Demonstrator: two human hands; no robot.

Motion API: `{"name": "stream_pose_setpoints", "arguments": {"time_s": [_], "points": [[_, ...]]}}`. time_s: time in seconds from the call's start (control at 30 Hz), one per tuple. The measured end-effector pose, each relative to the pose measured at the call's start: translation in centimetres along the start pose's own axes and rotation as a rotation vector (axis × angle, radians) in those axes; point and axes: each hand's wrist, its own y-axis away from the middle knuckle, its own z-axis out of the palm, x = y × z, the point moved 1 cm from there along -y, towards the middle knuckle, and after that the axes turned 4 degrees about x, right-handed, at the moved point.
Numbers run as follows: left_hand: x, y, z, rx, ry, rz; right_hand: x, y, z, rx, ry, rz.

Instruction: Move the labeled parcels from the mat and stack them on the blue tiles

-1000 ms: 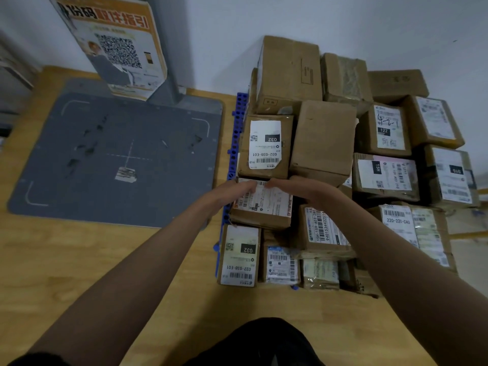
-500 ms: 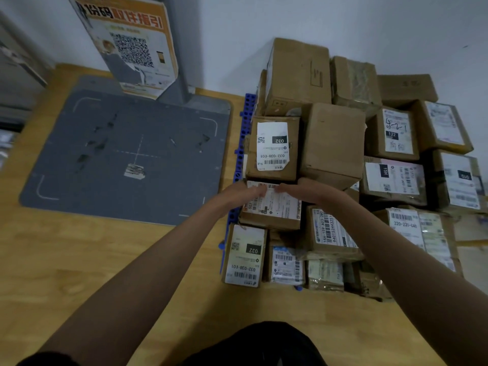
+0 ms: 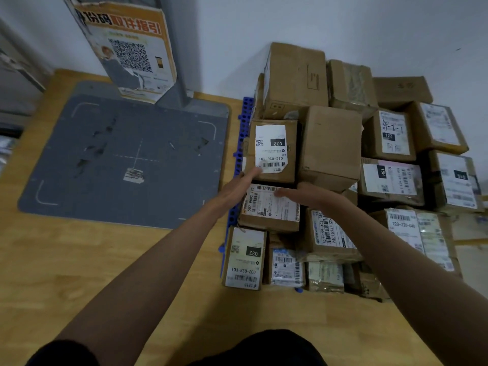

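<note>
A brown parcel with a white barcode label [image 3: 269,210] lies on the stack at its left edge, over the blue tiles [image 3: 239,154]. My left hand [image 3: 235,190] rests flat against the parcel's far left corner, fingers straight and pointing at the 032 parcel [image 3: 272,150] behind it. My right hand [image 3: 309,195] lies flat on the parcel's far right top edge, fingers extended. Neither hand wraps around the parcel. The grey mat [image 3: 124,159] on the left holds no parcels, only a scrap of torn label [image 3: 134,175].
Several labelled and plain cardboard boxes are piled against the white wall, with a tall plain box [image 3: 330,146] right beside my right hand. A grey post with an orange QR poster [image 3: 132,48] stands behind the mat. The wooden floor [image 3: 79,260] surrounds everything.
Both hands have flattened and loosened on the barcode parcel, sliding slightly toward its far edge. The parcel itself has stayed where it lies on the stack.
</note>
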Motion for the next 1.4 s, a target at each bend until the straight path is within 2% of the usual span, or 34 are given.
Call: {"name": "stream_pose_setpoints", "arguments": {"time_s": [0.37,0.83,1.07,1.2,1.4], "points": [[0.4,-1.1,-0.1,-0.033,0.019,0.033,0.0,-0.4,-0.4,-0.031,-0.073,-0.009],[0.5,-0.4,0.7,0.028,0.038,-0.003,-0.2,0.5,-0.7,-0.055,-0.086,-0.019],[1.1,0.4,0.9,0.066,0.02,-0.014,-0.7,1.0,-0.9,0.04,0.094,-0.077],[1.5,1.1,0.2,0.051,-0.014,0.039,-0.8,1.7,-1.4,0.08,0.265,-0.108],[2.9,1.5,-0.9,0.089,-0.105,0.019,-1.4,3.5,-2.9,0.116,0.335,-0.201]]}}
